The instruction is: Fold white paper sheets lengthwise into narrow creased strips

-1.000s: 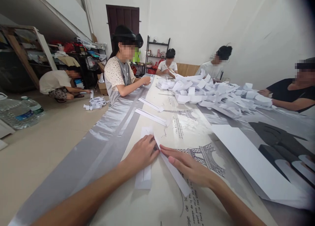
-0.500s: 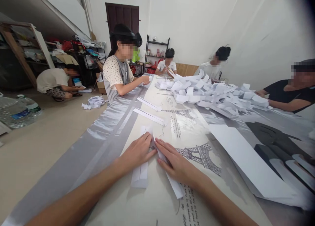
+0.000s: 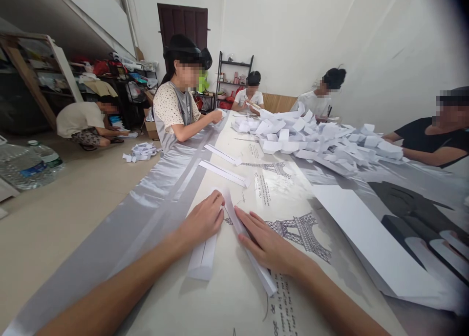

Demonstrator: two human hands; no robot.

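On the printed tablecloth [image 3: 234, 287], two folded white paper strips lie between my forearms. My left hand [image 3: 207, 216] is curled over the upper part of the left paper strip [image 3: 203, 260], its fingers drawn together at the top. My right hand [image 3: 267, 238] lies with its fingers extended along the right paper strip [image 3: 262, 275], which runs slantwise beneath them. The upper end of that strip looks blurred, close to my left fingertips. Two more folded strips [image 3: 222, 173] lie just ahead of my left hand.
A large heap of folded papers [image 3: 311, 136] covers the far side. A flat white sheet stack [image 3: 370, 238] lies at the right. Several people work around the table; one person [image 3: 86, 121] crouches on the floor at left.
My left hand has curled and drawn slightly left, away from the right strip. My right hand has shifted a little right. The left strip's lower end has swung slightly left.
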